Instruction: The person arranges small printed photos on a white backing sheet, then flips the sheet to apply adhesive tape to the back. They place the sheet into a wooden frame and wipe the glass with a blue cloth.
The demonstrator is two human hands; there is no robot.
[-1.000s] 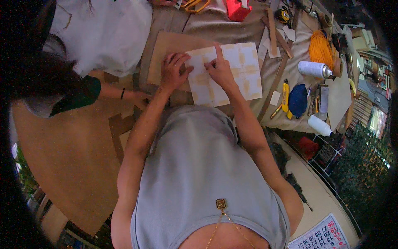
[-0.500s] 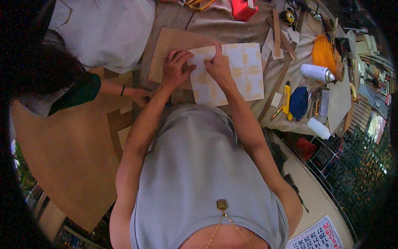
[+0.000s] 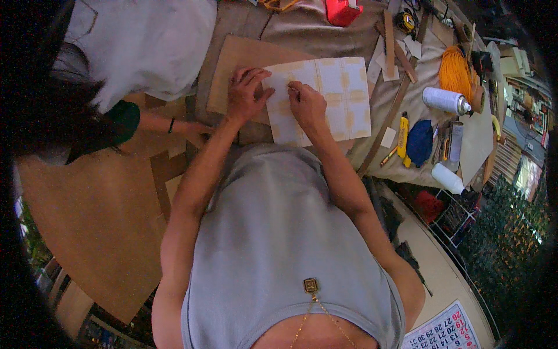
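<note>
A white sheet (image 3: pixel 349 113) with yellowish, tape-like patches in a grid lies partly over a brown board (image 3: pixel 232 55). My left hand (image 3: pixel 249 98) rests at the sheet's left edge, its fingers bent a little and its thumb apart, with no object visible in it. On the left half of the sheet, my right hand (image 3: pixel 308 107) has its fingers curled together, thumb and index finger meeting at the tips. Whether something thin is pinched there is too small to make out. The curled fingers hide part of the sheet beneath.
At left, another person's hand (image 3: pixel 197 129) reaches in beside a large brown sheet (image 3: pixel 93 221). To the right lie a yellow cutter (image 3: pixel 403 139), dark blue cloth (image 3: pixel 419 143), spray can (image 3: pixel 444 100), orange cord (image 3: pixel 455 72) and white bottle (image 3: pixel 447 178). A red tape dispenser (image 3: pixel 343 11) stands at the back.
My right index finger, stretched out before, is now curled in to the thumb, and that hand sits slightly lower. My left hand stays at the sheet's left edge.
</note>
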